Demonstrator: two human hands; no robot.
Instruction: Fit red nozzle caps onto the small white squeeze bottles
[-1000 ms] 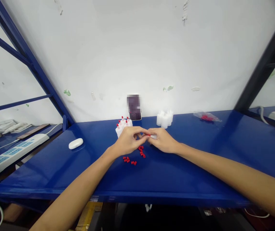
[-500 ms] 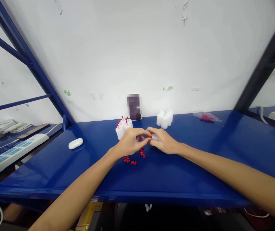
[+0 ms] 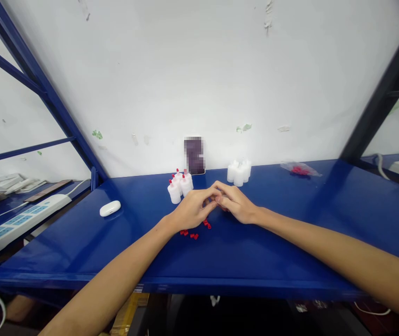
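My left hand (image 3: 193, 207) and my right hand (image 3: 237, 204) meet fingertip to fingertip above the middle of the blue table (image 3: 255, 261). Both are closed. The small white bottle and red cap seen between them half a second ago are now hidden behind the fingers. Several loose red caps (image 3: 194, 236) lie on the table below my left hand, partly covered by it. Just beyond that hand stand several white bottles (image 3: 175, 193) topped with red caps. Farther back, past my right hand, is a cluster of white bottles (image 3: 239, 177) without red tips.
A phone (image 3: 196, 161) leans against the wall behind the bottles. On the left lies a white earbud case (image 3: 110, 208), with a power strip (image 3: 21, 224) beyond the table's edge. A clear bag of red caps (image 3: 300, 170) rests at the back right.
My fingers have closed in around the bottle and cap, which no longer show. My left hand has shifted slightly right, uncovering more of the red-capped bottles.
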